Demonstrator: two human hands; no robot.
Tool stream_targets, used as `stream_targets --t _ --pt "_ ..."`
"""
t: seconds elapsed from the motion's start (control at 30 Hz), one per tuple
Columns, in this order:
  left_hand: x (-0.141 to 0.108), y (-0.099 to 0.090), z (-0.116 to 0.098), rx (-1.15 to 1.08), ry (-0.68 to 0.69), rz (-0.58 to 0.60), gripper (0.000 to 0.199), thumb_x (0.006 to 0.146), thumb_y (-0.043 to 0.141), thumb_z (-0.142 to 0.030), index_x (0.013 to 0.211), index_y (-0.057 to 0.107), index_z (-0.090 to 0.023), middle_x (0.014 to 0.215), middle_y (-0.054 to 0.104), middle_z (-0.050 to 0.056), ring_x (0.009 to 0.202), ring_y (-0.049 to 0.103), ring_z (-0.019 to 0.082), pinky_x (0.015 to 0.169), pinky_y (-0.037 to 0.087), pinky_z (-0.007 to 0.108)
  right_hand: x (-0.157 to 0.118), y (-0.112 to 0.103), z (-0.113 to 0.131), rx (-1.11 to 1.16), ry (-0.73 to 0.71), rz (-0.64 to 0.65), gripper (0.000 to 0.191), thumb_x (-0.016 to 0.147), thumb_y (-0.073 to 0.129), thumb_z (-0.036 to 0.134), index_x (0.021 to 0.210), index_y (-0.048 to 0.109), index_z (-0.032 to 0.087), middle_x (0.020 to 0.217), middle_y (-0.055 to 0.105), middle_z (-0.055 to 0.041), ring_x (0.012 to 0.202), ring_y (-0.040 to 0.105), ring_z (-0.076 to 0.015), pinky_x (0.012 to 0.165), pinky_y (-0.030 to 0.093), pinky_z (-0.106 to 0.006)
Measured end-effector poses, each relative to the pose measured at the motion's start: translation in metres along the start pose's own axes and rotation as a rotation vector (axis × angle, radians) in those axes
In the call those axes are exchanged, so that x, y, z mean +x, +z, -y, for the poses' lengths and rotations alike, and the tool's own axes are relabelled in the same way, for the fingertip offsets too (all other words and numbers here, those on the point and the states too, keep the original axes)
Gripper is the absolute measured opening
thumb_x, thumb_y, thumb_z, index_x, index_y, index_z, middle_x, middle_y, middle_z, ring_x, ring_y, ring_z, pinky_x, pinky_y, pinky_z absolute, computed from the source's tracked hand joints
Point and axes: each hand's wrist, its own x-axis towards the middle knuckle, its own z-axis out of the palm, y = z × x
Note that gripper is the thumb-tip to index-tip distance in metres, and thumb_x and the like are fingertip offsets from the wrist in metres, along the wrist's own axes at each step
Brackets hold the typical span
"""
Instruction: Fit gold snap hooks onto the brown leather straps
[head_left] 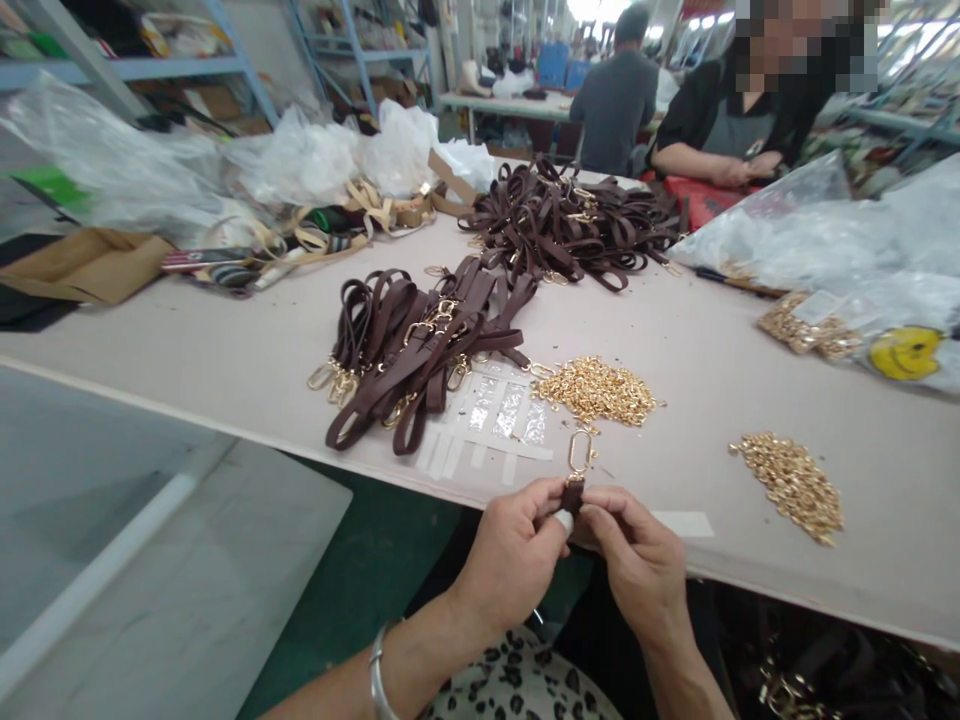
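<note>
A dark brown leather strap with a gold oval clasp at its end is held over the table's front edge. My left hand pinches the strap between thumb and fingers, just below the clasp. Against the strap's right side, my right hand has its thumb and forefinger pressed together; whatever small piece may be between them is hidden. Beyond the clasp lies a heap of small gold metal fittings. A second heap of gold fittings sits farther right.
Brown straps with gold clasps lie left of centre, and a larger strap pile is behind them. Plastic bags cover the right side. Cardboard and more bags occupy the left. A co-worker works across the table.
</note>
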Motion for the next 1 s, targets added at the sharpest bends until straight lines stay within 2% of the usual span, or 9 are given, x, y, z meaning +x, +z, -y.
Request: stream_targets --t 0.1,0.17,0.33,0.47,0.6,0.73,0.87,1.0 --pt "0.001 0.000 -0.002 -0.019 -0.030 0.010 0.044 0.081 0.049 -0.006 0.118 0.070 -0.018 0.094 0.077 0.003 0.063 0.059 0.008 0.060 0.049 0.018 0.003 -0.004 0.001 0.095 0.117 0.035 0.013 0.090 0.065 0.034 0.088 0.071 0.023 0.072 0.067 0.0020 0.063 0.061 -0.0111 0.061 0.053 -0.020" --pt "0.002 0.001 -0.003 -0.023 -0.038 0.016 0.043 0.081 0.050 -0.006 0.117 0.071 -0.017 0.093 0.077 0.003 0.063 0.059 0.008 0.059 0.049 0.018 0.005 -0.007 0.003 0.131 0.150 0.056 0.014 0.089 0.066 0.035 0.086 0.071 0.023 0.069 0.066 0.0029 0.061 0.060 -0.0103 0.060 0.053 -0.019" --pt "0.004 0.000 0.001 0.027 -0.014 0.014 0.043 0.082 0.048 -0.007 0.116 0.071 -0.020 0.093 0.076 0.002 0.065 0.061 0.010 0.060 0.050 0.020 0.008 -0.008 0.009 0.104 0.127 0.106 0.014 0.089 0.067 0.034 0.082 0.070 0.022 0.066 0.063 0.0040 0.059 0.056 -0.0084 0.057 0.049 -0.016" --pt "0.003 -0.001 0.004 0.182 0.056 -0.005 0.044 0.083 0.046 -0.006 0.115 0.071 -0.023 0.094 0.075 0.001 0.075 0.066 0.014 0.065 0.051 0.021 0.007 -0.009 0.007 0.068 0.105 0.115 0.014 0.090 0.065 0.034 0.084 0.070 0.022 0.069 0.064 0.0034 0.063 0.058 -0.0091 0.060 0.049 -0.018" --pt "0.000 -0.001 0.004 0.411 0.142 -0.037 0.040 0.085 0.046 -0.008 0.112 0.072 -0.023 0.088 0.074 0.001 0.072 0.066 0.015 0.065 0.051 0.023 0.006 -0.012 0.006 0.029 0.126 0.163 0.014 0.090 0.065 0.035 0.088 0.071 0.022 0.079 0.069 0.0009 0.070 0.063 -0.0119 0.067 0.052 -0.022" --pt "-0.002 -0.003 0.003 0.508 0.190 -0.035 0.039 0.085 0.047 -0.008 0.110 0.072 -0.024 0.084 0.074 0.001 0.072 0.066 0.016 0.066 0.050 0.023 0.005 -0.012 0.009 0.009 0.161 0.153 0.017 0.087 0.069 0.036 0.094 0.074 0.021 0.087 0.074 -0.0022 0.079 0.069 -0.0167 0.076 0.056 -0.027" --pt "-0.002 -0.003 0.006 0.420 0.160 -0.041 0.039 0.085 0.047 -0.008 0.110 0.073 -0.023 0.087 0.075 0.001 0.075 0.066 0.016 0.068 0.050 0.024 0.002 -0.009 0.009 0.016 0.208 0.060 0.021 0.085 0.070 0.038 0.096 0.075 0.020 0.086 0.076 -0.0039 0.074 0.070 -0.0185 0.072 0.059 -0.031" --pt "0.000 -0.002 0.005 0.172 0.058 0.004 0.041 0.084 0.047 -0.008 0.115 0.072 -0.021 0.088 0.074 0.001 0.067 0.061 0.012 0.063 0.048 0.021 0.002 -0.006 0.007 -0.016 0.130 0.052 0.017 0.087 0.068 0.036 0.094 0.076 0.023 0.092 0.074 -0.0040 0.082 0.069 -0.0186 0.074 0.057 -0.029"
